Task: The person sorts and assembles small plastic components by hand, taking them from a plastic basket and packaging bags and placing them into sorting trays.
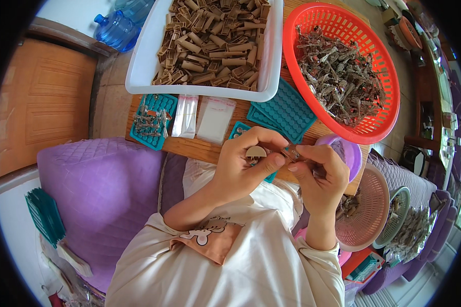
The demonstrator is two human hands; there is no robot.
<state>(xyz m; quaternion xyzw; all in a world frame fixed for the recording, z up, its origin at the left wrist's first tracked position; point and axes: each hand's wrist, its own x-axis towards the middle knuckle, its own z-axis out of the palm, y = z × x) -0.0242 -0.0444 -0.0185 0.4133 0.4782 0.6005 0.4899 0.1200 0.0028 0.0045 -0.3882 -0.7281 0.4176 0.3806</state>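
My left hand (246, 166) is curled, with a tan plastic piece (255, 152) with a rounded end showing inside its fingers. Its thumb and fingertips meet my right hand (322, 171) over the table's front edge. Between the two sets of fingertips is a small brownish, shiny part (292, 152); its exact kind is too small to tell. The right thumb and forefinger pinch it. Beneath the hands, a small teal tray (237, 130) is partly hidden. A purple bowl (352, 158) stands right beside my right hand, its contents mostly covered.
On the wooden table (200, 150) stand a white bin (274, 77) of tan plastic pieces and a red basket (389, 115) of small wrapped parts. Teal trays (284, 110) and clear bags (216, 120) lie nearer. A pink basket (371, 204) is at the right; a purple sofa (102, 189) is left.
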